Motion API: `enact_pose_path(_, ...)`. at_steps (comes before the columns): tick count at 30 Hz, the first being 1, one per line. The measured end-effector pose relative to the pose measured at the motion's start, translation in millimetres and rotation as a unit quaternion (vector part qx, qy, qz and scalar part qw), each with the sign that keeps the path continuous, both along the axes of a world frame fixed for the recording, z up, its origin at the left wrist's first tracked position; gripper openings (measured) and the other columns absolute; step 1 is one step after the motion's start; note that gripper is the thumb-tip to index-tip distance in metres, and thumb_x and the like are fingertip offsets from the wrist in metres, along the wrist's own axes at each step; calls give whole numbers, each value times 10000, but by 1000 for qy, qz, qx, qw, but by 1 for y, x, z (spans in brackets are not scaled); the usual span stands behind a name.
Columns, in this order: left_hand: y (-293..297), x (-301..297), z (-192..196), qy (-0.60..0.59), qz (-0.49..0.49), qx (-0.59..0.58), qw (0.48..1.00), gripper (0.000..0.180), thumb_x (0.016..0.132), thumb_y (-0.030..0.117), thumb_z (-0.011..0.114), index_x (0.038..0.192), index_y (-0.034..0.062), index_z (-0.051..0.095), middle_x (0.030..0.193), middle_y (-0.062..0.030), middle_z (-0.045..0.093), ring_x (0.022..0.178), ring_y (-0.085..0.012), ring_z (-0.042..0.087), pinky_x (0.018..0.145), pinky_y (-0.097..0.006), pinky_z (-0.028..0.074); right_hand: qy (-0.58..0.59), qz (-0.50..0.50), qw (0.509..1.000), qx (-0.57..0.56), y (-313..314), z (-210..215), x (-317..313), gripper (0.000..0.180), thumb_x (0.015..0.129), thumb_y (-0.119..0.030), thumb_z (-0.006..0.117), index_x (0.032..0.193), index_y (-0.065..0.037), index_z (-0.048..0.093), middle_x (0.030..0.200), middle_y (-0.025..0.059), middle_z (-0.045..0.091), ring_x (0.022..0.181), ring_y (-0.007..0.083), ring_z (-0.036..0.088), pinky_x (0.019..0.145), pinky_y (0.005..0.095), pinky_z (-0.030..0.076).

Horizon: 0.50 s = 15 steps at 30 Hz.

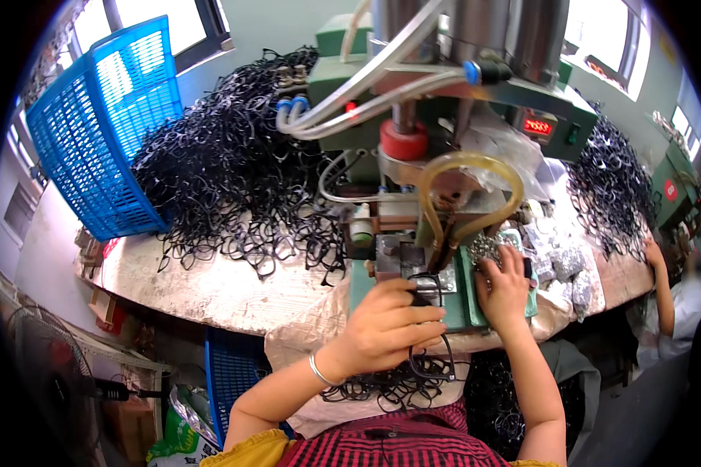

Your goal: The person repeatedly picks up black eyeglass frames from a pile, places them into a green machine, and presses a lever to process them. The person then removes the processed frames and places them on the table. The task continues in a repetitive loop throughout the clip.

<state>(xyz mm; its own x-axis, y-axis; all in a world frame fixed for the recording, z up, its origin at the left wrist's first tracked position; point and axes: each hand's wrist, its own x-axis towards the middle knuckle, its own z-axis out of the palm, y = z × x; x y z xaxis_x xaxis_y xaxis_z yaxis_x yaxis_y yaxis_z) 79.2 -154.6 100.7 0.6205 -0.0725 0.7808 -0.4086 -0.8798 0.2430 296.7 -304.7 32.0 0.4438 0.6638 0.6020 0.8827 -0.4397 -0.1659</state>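
Black plastic-looking frame (420, 299), shaped like a pair of glasses: we hold it in our left hand (389, 323), fingers closed around it, just in front of the green press (336, 97), with part of it hanging below our palm. Our right hand (508, 289) rests over the green tray (531, 305), fingers bent and a little apart, their tips at the small metal parts (483, 247); we cannot tell whether they pinch any. Between our 2 hands and the press's red collar (403, 140) loops a yellowish tube (514, 183).

Beyond our left hand we see a big heap of similar black frames (234, 156) on the worktable (210, 296), beside a tilted blue basket (101, 140). At far right, 1 co-worker's hand (653, 253) is at the table's edge, near a 2nd heap (611, 179). More frames (397, 389) lie just above our lap.
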Motion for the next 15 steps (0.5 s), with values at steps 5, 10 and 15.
enact_pose_path(5,-40,-54,-45,-15,134,-113,984,382,783,146,782,1139,72,665,1309,-118,625,1088,-306,612,1019,-468,440,134,-18,983,123,-11,-16,10,140,793,-51,711,930,-43,684,1173,173,610,1079,361,575,895,430,470)
enact_pose_path(10,11,-122,-53,-3,437,-132,890,269,769,56,756,1024,37,674,1103,-129,668,1021,-325,613,927,-419,456,86,-122,984,93,-24,-21,-5,149,782,-44,722,924,-15,685,1189,198,595,1182,388,521,994,455,411)
enact_pose_path(15,144,-129,-18,-22,518,-2,855,127,793,11,712,907,59,684,1053,-110,659,1015,-311,577,898,-402,456,78,-54,991,93,-13,-3,4,134,770,-44,694,896,-11,666,1061,167,637,1052,365,573,901,442,450)
